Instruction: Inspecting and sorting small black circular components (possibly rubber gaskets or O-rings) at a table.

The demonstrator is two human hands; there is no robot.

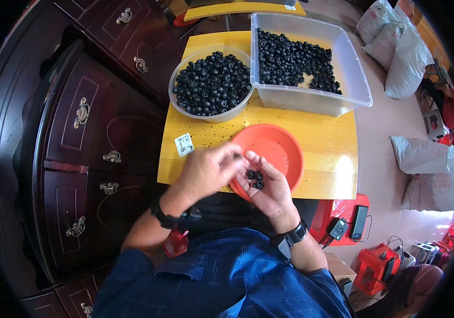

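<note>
My right hand (271, 192) is turned palm up, its fingers loosely cupped around several small black ring-shaped parts (258, 184). Beside it, my left hand (206, 168) has thumb and fingertips drawn together. Something dark shows at those fingertips, too small and blurred to name. Both hands are over the near left side of a shallow orange-red basin (285, 148), which has a few dark specks in it. Beyond the basin, a round clear tub (173, 95) is heaped with the same kind of black parts. A rectangular clear bin (312, 100) to its right holds more of them.
The yellow table (333, 164) bears a white printed label (184, 144) and scattered black crumbs. Dark wooden cabinets (115, 116) rise on the left. At the right, a red stool (320, 220) carries a black phone-like device (359, 221); white sacks (404, 69) stand on the floor.
</note>
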